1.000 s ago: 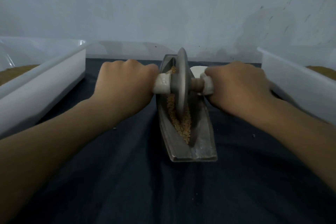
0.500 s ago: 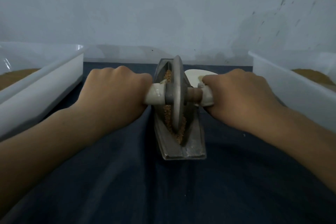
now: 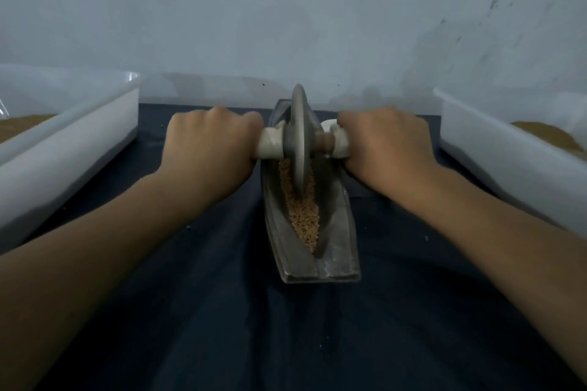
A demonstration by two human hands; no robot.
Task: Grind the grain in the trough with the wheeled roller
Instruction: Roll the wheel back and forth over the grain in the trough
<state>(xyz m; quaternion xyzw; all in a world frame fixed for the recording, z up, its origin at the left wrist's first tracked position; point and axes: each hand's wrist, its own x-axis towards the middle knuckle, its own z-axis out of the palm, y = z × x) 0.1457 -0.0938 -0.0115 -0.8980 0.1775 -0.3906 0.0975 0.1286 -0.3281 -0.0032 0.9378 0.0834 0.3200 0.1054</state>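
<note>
Two hands around wheeled roller

White left tub and right tub (brown powder inside) flank dark cloth, wall behind.

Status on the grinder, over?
Left hand and right hand grip roller by its handles. Roller seated in trough, on grain. Nothing blocking.

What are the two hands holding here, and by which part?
Both hold the wheeled roller by its axle handles: the left hand grips the pale-wrapped end left of the wheel, the right hand the end on the right.
</note>
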